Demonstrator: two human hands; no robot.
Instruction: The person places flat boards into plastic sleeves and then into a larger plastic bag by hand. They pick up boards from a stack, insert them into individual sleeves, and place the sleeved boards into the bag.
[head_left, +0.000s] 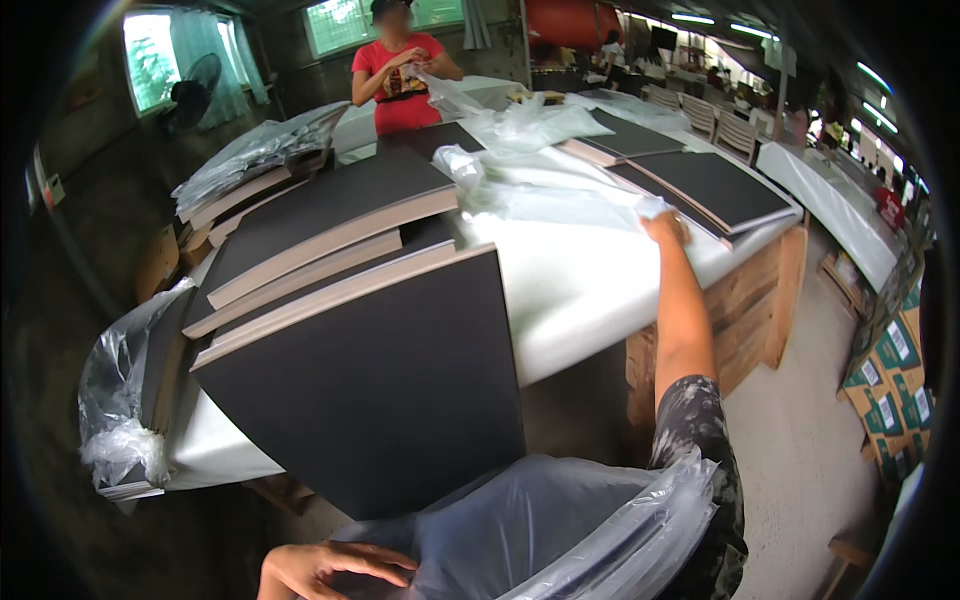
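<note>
Left hand (325, 567) rests loosely by a clear bag (560, 510); I can't see if right hand (667, 228) grips. Many black boards (370, 370) look bare, some wrapped.

Two hands (325, 568), at least six black panels (380, 370), one fan (204, 76), two windows (148, 65)

Fan: dk fan (193, 92), beyond far L of white-covered tbl (575, 300), nr window (147, 62) w/ lt-blue curtain (197, 65)
Co-worker: person in red (393, 75), at far side of tbl
Base: wooden crate-like support (765, 315), under tbl's R end
Chairs: slatted chairs (735, 135), beyond tbl, far R
Boxes: green/tan cartons (893, 375), on R, apart from tbl
</note>
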